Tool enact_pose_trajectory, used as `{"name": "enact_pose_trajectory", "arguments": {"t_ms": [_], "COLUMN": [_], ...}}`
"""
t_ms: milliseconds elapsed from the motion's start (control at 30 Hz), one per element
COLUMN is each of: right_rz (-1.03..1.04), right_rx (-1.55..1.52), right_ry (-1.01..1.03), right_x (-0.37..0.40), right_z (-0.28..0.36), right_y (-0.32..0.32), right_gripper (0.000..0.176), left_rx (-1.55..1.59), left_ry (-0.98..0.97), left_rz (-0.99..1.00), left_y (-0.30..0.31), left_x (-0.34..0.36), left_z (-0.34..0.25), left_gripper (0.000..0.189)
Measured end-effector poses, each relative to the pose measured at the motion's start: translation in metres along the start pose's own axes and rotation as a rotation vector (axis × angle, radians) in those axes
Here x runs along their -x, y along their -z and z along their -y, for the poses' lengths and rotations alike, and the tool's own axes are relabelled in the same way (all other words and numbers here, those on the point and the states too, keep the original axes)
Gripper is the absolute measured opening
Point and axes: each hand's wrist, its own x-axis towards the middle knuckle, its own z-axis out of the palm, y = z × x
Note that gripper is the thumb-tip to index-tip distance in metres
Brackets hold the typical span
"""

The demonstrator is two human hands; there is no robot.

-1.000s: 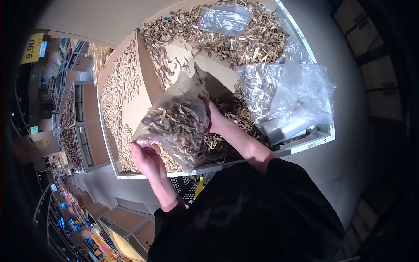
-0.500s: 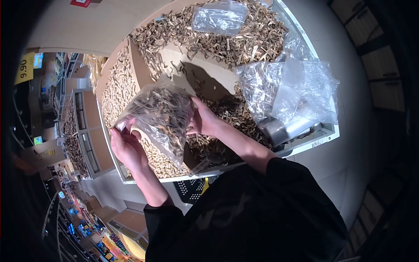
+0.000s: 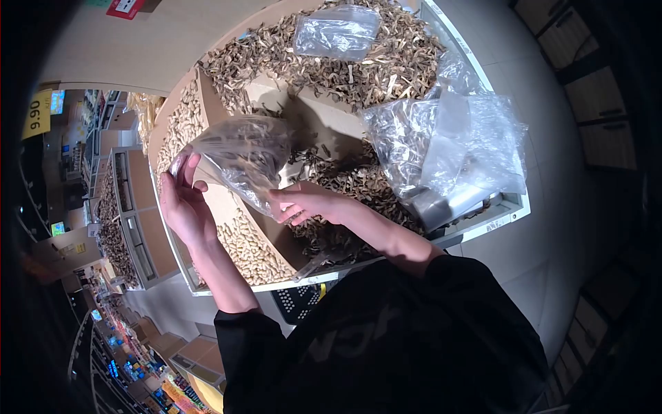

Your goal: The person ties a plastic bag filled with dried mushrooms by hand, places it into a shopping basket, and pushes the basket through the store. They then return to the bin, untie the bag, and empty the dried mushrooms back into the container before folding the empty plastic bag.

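Note:
Between my hands is a clear plastic bag (image 3: pixel 248 148), tilted over the display bin, and it looks mostly emptied. My left hand (image 3: pixel 187 210) is closed on the bag's gathered left end. With thumb and fingers, my right hand (image 3: pixel 314 201) grips the bag's lower right edge. Below and beyond it lie dried brown slices that look like dried mushrooms (image 3: pixel 393 65), heaped at the back and piled darkly near the bag's opening. A bare cardboard panel (image 3: pixel 324 114) shows among them. To the left, peanuts in shells (image 3: pixel 252 248) fill a separate compartment, partly hidden by the bag.
Filled plastic bags (image 3: pixel 400 138) and a clear plastic roll (image 3: pixel 441 207) lie at the bin's right. Another clear bag (image 3: pixel 338 33) rests on the back heap. A white rim (image 3: pixel 476 231) edges the bin. Further left stand shop displays and a yellow price sign (image 3: pixel 38 114).
The bag has gone from bulging with dried slices to mostly slack, its contents apparently tipped into the bin. My left hand moved left; my right hand shifted down along the bag.

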Motion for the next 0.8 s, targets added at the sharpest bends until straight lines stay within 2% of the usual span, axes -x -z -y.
{"name": "enact_pose_trajectory", "arguments": {"t_ms": [33, 200, 233, 367, 433, 600, 800], "right_rz": [-0.015, -0.039, -0.110, -0.340, -0.408, -0.511, -0.513], "right_rx": [0.086, 0.127, 0.104, 0.052, 0.122, 0.069, 0.155], "right_ry": [-0.003, 0.170, 0.174, 0.217, 0.293, 0.435, 0.576], "right_x": [0.006, 0.008, 0.014, 0.007, 0.008, 0.024, 0.032], "right_z": [0.008, 0.037, 0.050, 0.074, 0.084, 0.112, 0.136], "right_y": [-0.003, 0.001, -0.001, 0.017, 0.026, 0.034, 0.037], "right_gripper": [0.070, 0.028, 0.025, 0.029, 0.034, 0.034, 0.030], "left_rx": [0.016, 0.013, -0.002, -0.020, -0.021, -0.006, 0.007], "left_ry": [0.000, -0.051, -0.072, -0.028, -0.029, -0.052, -0.131], "left_rz": [-0.003, 0.002, -0.001, 0.020, 0.035, 0.043, 0.056], "left_y": [-0.003, -0.024, -0.028, -0.036, -0.037, -0.043, -0.049], "left_x": [-0.001, -0.010, -0.012, -0.029, -0.033, -0.033, -0.038], "left_z": [0.000, -0.014, -0.018, -0.020, -0.020, -0.026, -0.040], "left_gripper": [0.042, 0.042, 0.042, 0.044, 0.044, 0.044, 0.046]}}
